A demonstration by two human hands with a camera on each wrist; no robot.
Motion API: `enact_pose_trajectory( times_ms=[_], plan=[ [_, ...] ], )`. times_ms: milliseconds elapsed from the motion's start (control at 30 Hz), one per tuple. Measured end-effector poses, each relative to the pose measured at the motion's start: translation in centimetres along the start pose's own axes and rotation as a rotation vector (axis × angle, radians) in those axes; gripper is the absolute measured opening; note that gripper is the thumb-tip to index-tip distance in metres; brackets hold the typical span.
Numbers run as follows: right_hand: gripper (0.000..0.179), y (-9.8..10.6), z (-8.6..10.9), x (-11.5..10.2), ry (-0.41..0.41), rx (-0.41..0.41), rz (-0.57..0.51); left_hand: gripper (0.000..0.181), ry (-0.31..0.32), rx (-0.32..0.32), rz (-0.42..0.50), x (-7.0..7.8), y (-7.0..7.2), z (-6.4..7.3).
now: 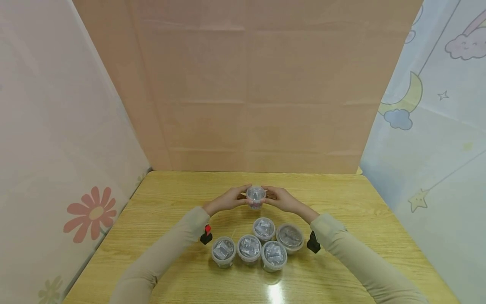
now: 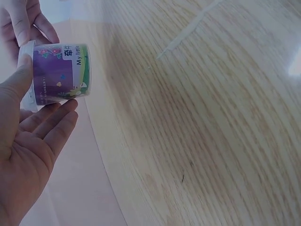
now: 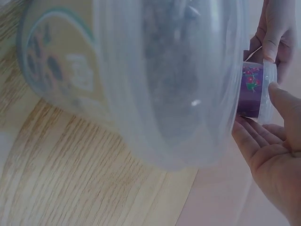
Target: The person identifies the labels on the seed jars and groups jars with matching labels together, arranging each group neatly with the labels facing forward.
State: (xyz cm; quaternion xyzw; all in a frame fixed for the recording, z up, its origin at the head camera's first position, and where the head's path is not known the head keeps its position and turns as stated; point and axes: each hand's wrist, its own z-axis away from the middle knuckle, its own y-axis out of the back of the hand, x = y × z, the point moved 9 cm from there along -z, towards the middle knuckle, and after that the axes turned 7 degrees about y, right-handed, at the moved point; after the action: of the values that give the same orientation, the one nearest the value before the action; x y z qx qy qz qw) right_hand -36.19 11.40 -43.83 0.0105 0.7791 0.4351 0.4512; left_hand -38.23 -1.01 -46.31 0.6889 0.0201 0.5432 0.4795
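Note:
A small clear plastic cup with a lid and a purple printed label (image 2: 54,75) is held between both hands, in front of the other cups. My left hand (image 1: 228,200) grips its left side, thumb at the lid rim and fingers along the wall. From the right, my right hand (image 1: 285,201) grips the same cup (image 1: 256,193) in a like way. The right wrist view shows the purple label (image 3: 250,96) between the two hands. Nearer my body stand several lidded tubs, among them one at the left (image 1: 223,249) and a wider one (image 1: 290,237) at the right.
More lidded tubs (image 1: 249,247) stand close together on the wooden table (image 1: 171,211). A large tub (image 3: 61,70) fills much of the right wrist view. Behind the table hangs a tan sheet (image 1: 247,84); patterned cloth walls (image 1: 429,147) flank it.

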Motion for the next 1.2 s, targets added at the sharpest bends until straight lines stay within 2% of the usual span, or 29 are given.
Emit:
enact_pose_trajectory(
  times_ms=[433,833,1200],
  plan=[
    [0.056,-0.5,0.3,0.4,-0.056,-0.040,0.053,0.068,0.000,-0.014,-0.058,0.0,-0.7,0.0],
    [0.057,-1.1,0.5,0.6,-0.042,-0.080,0.045,0.072,0.039,-0.059,-0.048,-0.6,-1.5,0.2],
    [0.058,-1.6,0.8,1.0,-0.060,-0.102,0.051,0.070,0.027,-0.059,-0.037,-0.6,-1.9,0.3]
  ],
)
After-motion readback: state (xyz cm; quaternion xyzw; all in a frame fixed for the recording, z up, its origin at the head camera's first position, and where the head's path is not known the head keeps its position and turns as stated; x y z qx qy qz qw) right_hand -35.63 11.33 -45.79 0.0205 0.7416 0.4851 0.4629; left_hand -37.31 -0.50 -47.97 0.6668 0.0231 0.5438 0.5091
